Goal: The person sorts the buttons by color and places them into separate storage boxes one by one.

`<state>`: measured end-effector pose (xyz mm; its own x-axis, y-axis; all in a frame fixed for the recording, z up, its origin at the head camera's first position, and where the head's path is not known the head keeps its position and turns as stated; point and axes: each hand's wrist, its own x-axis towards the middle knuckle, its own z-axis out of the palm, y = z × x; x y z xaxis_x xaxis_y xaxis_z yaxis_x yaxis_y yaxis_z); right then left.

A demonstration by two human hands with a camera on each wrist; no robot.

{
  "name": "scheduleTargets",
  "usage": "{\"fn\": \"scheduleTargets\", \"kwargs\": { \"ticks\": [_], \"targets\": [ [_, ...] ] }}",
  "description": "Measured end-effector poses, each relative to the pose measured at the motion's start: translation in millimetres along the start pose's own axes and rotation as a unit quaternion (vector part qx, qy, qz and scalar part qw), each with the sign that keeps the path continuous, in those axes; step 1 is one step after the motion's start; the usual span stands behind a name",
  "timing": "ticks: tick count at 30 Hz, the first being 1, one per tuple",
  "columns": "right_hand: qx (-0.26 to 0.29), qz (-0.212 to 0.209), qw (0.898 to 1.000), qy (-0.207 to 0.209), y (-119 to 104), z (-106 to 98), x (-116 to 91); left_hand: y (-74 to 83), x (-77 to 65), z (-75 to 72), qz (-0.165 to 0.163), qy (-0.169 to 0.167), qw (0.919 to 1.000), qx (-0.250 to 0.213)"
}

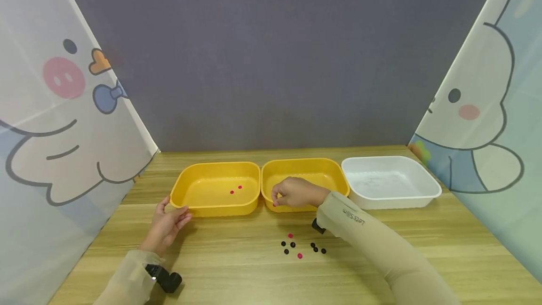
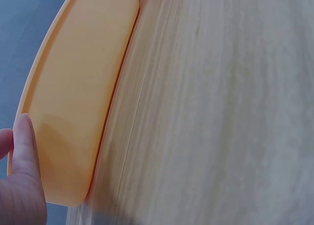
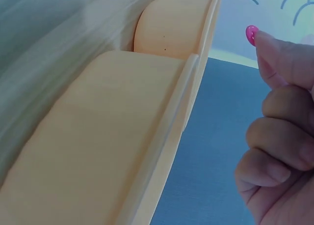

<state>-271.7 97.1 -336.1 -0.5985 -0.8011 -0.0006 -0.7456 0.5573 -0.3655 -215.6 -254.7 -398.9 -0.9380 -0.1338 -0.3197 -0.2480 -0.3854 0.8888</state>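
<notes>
My right hand (image 1: 296,191) pinches a pink button (image 3: 251,35) between thumb and fingertip, with the other fingers curled in. It is above the near side of the middle yellow tray (image 1: 302,166), covering part of it. At the left yellow tray (image 1: 224,211), my left hand (image 1: 166,226) grips the near left corner, thumb against the outer front wall. Two pink buttons (image 1: 240,187) lie inside that tray. On the table before the middle tray are several black buttons (image 1: 286,252) and two more pink buttons (image 1: 299,256).
A white tray (image 1: 395,204) stands to the right of the two yellow ones, forming a row on the wooden table (image 1: 220,267). Behind rises a grey panel (image 1: 279,60). Cartoon-printed sheets (image 1: 34,164) flank the table on both sides.
</notes>
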Motion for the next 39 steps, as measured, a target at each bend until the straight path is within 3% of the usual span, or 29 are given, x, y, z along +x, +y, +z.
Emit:
{"fn": "scheduleTargets", "kwargs": {
  "ticks": [16,22,30,39],
  "targets": [
    [0.017,0.019,1.0,0.003,2.1,-3.5,13.9,1.6,-2.1,3.4,0.0,0.004,1.0,-0.004],
    [-0.01,0.01,1.0,0.012,-2.2,-4.1,22.9,0.7,-1.7,3.8,0.001,0.003,1.0,-0.007],
    [-0.039,0.037,0.999,0.003,-8.3,-2.4,39.5,2.1,-3.0,2.4,-0.012,0.006,0.9999,-0.009],
    [-0.061,0.04,0.997,0.004,-9.9,0.5,47.1,2.7,-3.0,3.3,-0.013,0.004,0.9999,0.0]
  ]
}}
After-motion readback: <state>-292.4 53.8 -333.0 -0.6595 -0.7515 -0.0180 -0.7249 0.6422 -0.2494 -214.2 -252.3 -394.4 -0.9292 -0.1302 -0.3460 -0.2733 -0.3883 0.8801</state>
